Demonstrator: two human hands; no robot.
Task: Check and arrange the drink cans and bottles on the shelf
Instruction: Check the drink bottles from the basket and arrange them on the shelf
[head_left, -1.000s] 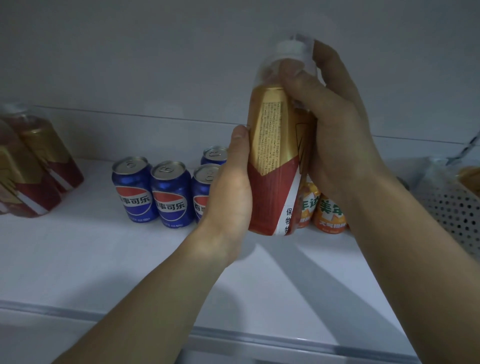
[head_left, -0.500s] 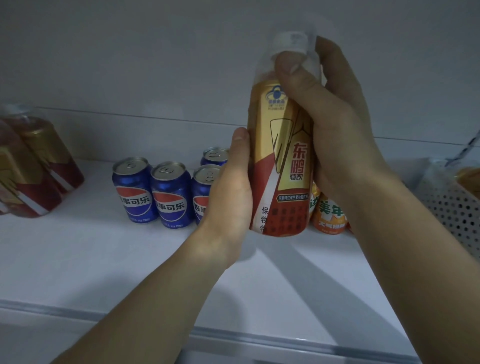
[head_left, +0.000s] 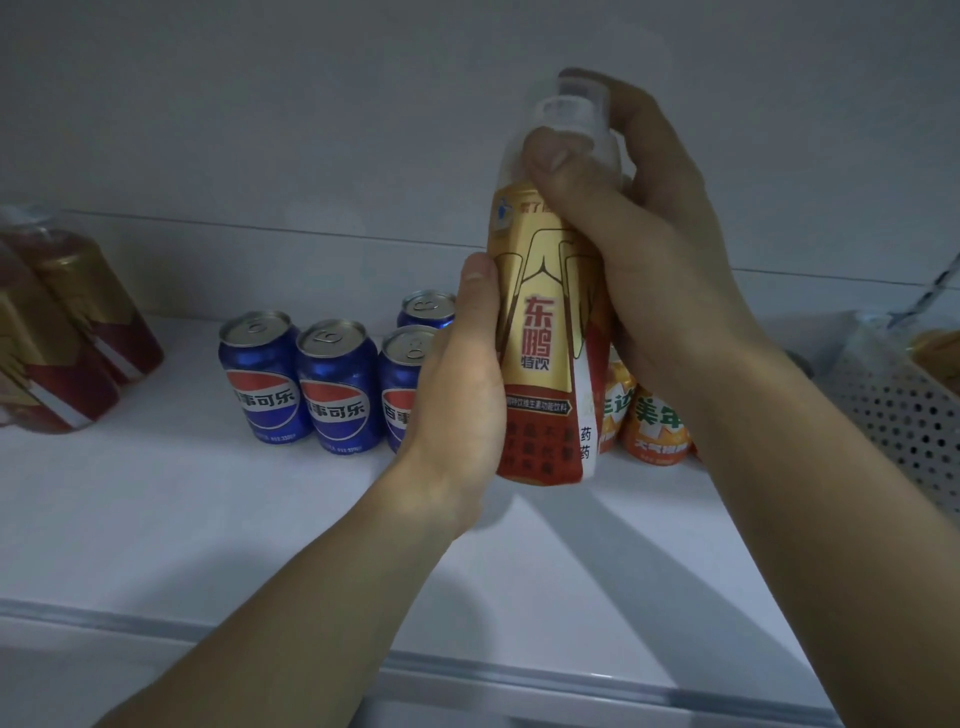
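I hold a gold-and-red drink bottle (head_left: 540, 338) upright above the white shelf (head_left: 208, 519), its front label facing me. My right hand (head_left: 639, 249) grips its neck and shoulder, the thumb just under the clear cap. My left hand (head_left: 457, 405) grips the lower body from the left. Behind my left hand stand several blue cola cans (head_left: 337, 389) in a cluster. Orange soda cans (head_left: 654, 426) stand behind the bottle, partly hidden.
Gold-and-red bottles (head_left: 67, 332) of the same kind stand at the far left of the shelf. A white perforated basket (head_left: 904, 415) sits at the right edge. The shelf's front lip (head_left: 467, 670) runs across the bottom.
The bottle has been turned about its upright axis: the fine-print side faced me before, now the front label does. My right thumb has shifted up towards the cap.
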